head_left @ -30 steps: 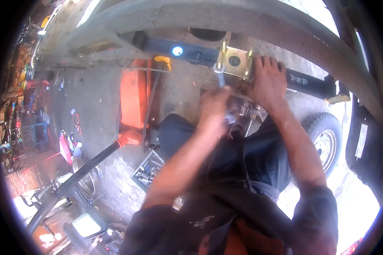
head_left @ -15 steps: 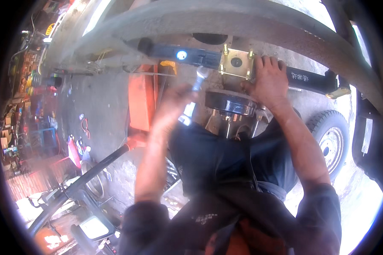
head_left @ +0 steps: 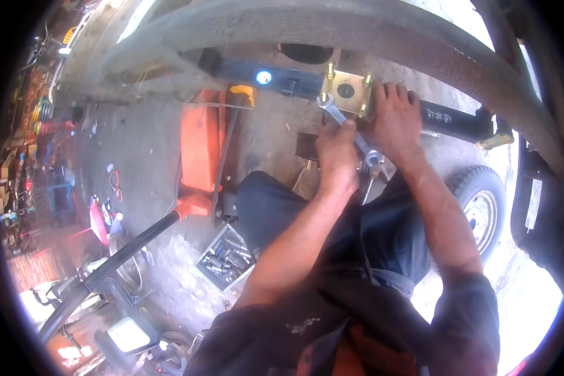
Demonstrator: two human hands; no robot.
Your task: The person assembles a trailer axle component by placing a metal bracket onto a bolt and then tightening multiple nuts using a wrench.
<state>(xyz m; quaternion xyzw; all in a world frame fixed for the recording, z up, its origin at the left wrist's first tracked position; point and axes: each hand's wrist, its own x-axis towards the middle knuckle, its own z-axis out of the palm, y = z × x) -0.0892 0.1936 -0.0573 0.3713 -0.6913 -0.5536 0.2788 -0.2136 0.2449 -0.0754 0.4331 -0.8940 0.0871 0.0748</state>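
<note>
So left hand (head_left: pixel 338 153) is clamped round the wrench (head_left: pixel 334 112) slanting back rightward from the gold plate's near-left corner, right hand (head_left: pixel 398 122) draped on the black bar (head_left: pixel 471 125) right of that plate

Jack (head_left: pixel 200 147) left of plate (head_left: pixel 358 89), wheel (head_left: pixel 482 216) right

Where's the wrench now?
In the head view, the wrench is right of centre, in the left hand, its upper end at the lower-left bolt of the plate.

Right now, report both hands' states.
Left hand: closed, holding the wrench.
Right hand: laid over the black bar; whether it grips cannot be told.
</note>
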